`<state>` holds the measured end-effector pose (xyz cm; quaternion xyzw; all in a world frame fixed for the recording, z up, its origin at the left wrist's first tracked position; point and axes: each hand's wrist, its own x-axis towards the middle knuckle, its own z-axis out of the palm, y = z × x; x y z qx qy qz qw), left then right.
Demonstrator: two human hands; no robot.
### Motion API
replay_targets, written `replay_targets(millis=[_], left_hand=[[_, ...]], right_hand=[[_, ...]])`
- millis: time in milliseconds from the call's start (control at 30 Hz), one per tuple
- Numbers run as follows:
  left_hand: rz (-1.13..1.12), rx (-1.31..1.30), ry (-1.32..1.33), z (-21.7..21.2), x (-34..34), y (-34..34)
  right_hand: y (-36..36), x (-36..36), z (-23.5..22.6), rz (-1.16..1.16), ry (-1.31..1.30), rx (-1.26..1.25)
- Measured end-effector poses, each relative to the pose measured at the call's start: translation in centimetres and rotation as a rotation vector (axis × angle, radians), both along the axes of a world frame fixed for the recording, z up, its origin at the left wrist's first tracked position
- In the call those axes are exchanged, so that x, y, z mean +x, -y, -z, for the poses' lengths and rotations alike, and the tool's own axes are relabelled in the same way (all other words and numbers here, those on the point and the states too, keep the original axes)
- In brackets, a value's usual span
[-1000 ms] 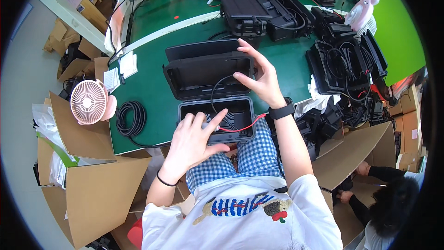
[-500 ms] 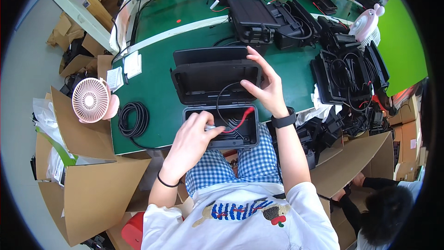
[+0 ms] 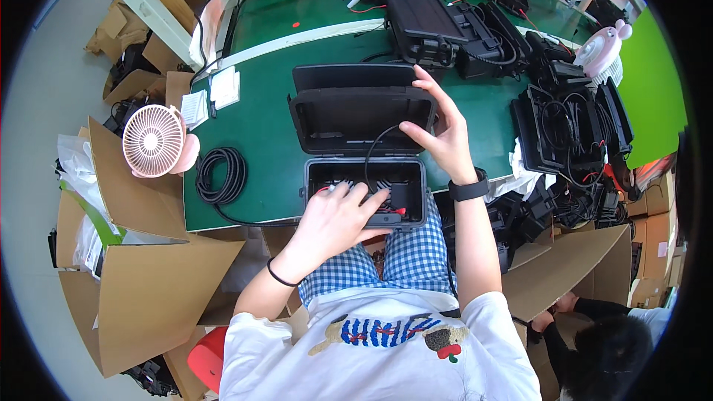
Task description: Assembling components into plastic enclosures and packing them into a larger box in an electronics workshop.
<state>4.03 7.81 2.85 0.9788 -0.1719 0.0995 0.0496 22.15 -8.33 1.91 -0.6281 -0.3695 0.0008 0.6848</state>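
Green bench [image 3: 267,104]: work sits at its near edge. Open black box [image 3: 405,220] straddles that edge, above the person's lap; its lid [image 3: 364,120] stands raised on the far side. Right hand [image 3: 443,137] grips the lid's right end, thumb inside, fingers behind. Left hand [image 3: 338,212] dips bent, spread fingers into the box; whether they pinch anything cannot be told. Cable coil [image 3: 220,176] lies by the bench's near left corner. Black wire [image 3: 369,152] arches from box to lid, near the right thumb; red lead [image 3: 401,212] lies inside the front wall.

Step, judged: settling wiring in the box. Next move calls for a steady lid and leads kept below the rim.
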Motion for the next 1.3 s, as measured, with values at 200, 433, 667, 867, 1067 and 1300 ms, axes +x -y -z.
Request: replay_targets(millis=[200, 433, 667, 867, 1067, 1300], left_hand=[[-0.161, -0.009, -0.127, -1.5, 1.8, -0.1], [-0.27, -0.098, 0.141, -2.0, 0.9, 1.5], [-0.139, -0.124, 0.247, -1.8, 0.0, 1.3], [-0.16, -0.087, 0.203, -2.4, 2.4, 2.4], [-0.324, -0.001, 0.225, -1.1, 2.6, 4.2], [-0.154, -0.224, 0.769, 2.0, -0.8, 1.7]], right_hand=[[0.8, -1.3, -1.8, 0.019, 0.132, 0.044], [1.4, -2.5, -1.7, -0.002, 0.077, -0.002], [1.0, -2.4, -0.7, 0.007, 0.095, 0.004], [0.6, -2.1, -0.3, -0.038, 0.055, 0.057], [0.4, -2.4, -0.4, -0.031, 0.024, 0.051], [0.5, -2.1, 0.8, -0.045, 0.043, 0.06]])
